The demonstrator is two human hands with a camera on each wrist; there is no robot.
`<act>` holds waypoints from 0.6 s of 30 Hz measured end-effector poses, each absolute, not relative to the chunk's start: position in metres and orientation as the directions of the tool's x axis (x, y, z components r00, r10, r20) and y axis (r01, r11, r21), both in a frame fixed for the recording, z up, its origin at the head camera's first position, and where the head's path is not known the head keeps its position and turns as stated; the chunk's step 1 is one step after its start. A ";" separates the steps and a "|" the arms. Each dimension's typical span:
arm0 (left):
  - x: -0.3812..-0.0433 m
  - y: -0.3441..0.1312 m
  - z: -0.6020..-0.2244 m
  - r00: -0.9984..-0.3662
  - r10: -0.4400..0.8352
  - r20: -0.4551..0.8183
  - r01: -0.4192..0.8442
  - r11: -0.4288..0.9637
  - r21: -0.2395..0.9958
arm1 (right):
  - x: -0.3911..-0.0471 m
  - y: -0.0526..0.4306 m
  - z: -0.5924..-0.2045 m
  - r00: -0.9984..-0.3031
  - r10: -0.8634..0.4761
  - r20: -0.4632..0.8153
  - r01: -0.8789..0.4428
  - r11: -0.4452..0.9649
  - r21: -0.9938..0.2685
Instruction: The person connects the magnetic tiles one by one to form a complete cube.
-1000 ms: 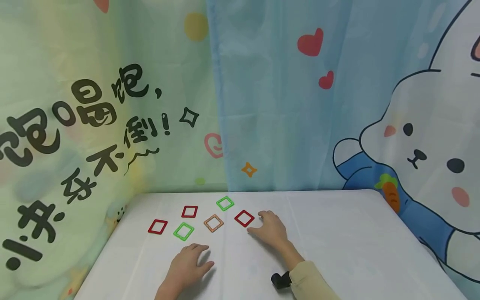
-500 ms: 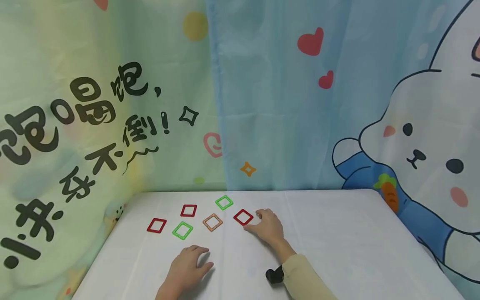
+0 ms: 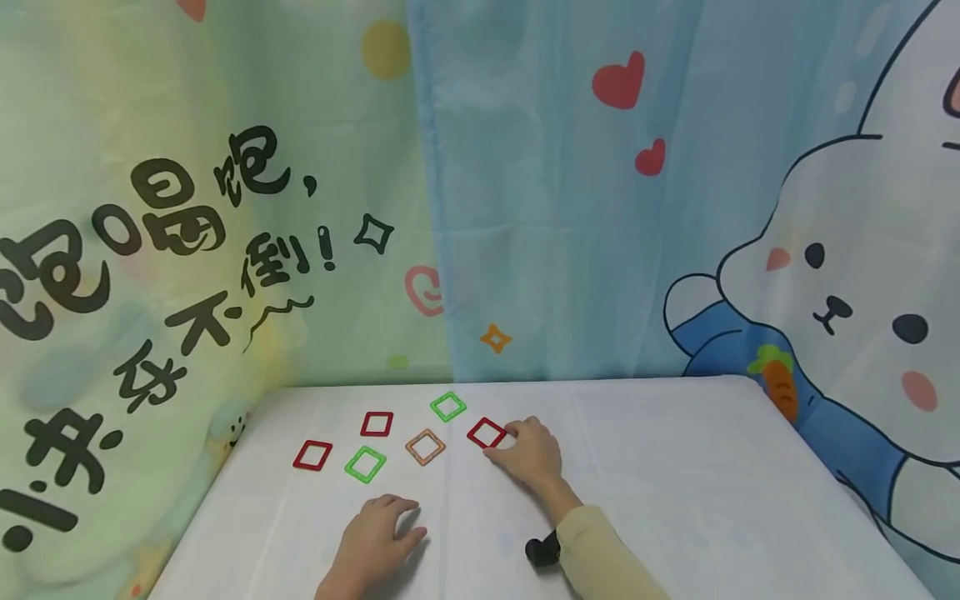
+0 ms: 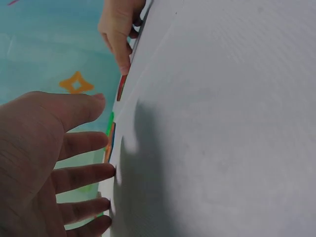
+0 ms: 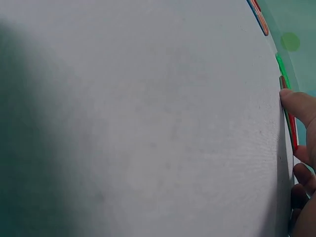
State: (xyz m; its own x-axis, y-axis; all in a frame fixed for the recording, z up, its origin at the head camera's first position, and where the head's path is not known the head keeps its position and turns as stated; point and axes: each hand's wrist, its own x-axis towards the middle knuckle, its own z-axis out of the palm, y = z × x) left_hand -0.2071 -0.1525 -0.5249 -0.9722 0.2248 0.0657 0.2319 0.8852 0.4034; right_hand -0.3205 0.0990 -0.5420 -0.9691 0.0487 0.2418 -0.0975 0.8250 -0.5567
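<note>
My right hand [image 3: 534, 457] pinches a red square frame [image 3: 476, 426] lying on the white table. Its thumb is at the near corner and its index finger at the right corner. The right wrist view shows the thumb and a finger on the red frame's edge [image 5: 292, 123]. Beside it lie an orange square frame [image 3: 417, 439] and a green one [image 3: 439, 414]. My left hand [image 3: 377, 537] holds nothing. It hovers low or rests near the table's front, fingers spread in the left wrist view, below another green frame [image 3: 356, 457].
Two more red frames [image 3: 376, 434] [image 3: 307, 467] lie flat on the left of the white-covered table [image 3: 712, 492]. A black device [image 3: 543, 550] is at the right sleeve. Printed curtains [image 3: 540, 208] hang behind and to the left of the table.
My right hand has moved slightly left and closed its thumb and index finger onto the nearby red frame. The left hand has hardly moved. The camera view has shifted a little.
</note>
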 end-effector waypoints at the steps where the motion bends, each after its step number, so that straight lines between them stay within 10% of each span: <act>1: -0.207 -0.153 -0.526 -0.974 0.219 0.061 0.225 0.886 0.407 | -0.320 0.099 -0.543 -0.969 0.049 0.242 -0.098 0.824 -0.559; 18: -0.217 -0.161 -0.524 -0.973 0.212 0.089 0.230 0.878 0.419 | -0.318 0.113 -0.538 -0.985 0.013 0.174 -0.112 0.717 -0.688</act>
